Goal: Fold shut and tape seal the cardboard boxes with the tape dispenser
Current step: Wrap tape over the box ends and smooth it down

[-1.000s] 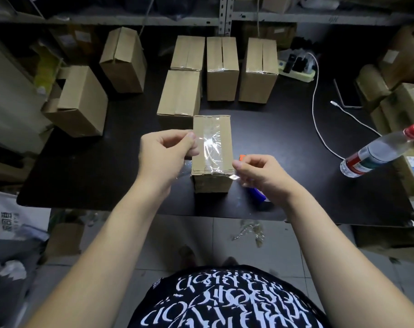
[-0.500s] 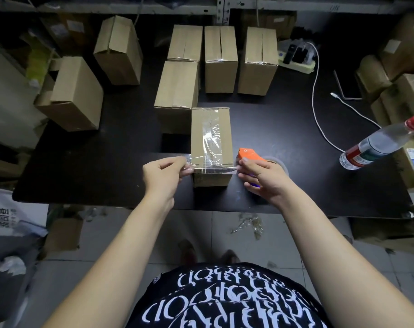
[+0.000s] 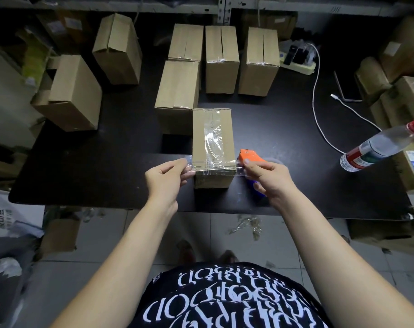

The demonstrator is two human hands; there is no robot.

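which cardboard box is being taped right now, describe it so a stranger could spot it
On the black table, go to the near edge, in front of the other cardboard boxes. The brown cardboard box there sits between the left hand and right hand. Only it has clear tape stretched across its near end.

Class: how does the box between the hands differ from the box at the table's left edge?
The near box has clear tape along its top; the left-edge box shows none. The near box is closed; the left-edge box is open at one end. The near box sits square-on in view; the left-edge box lies askew. Both are brown cardboard.
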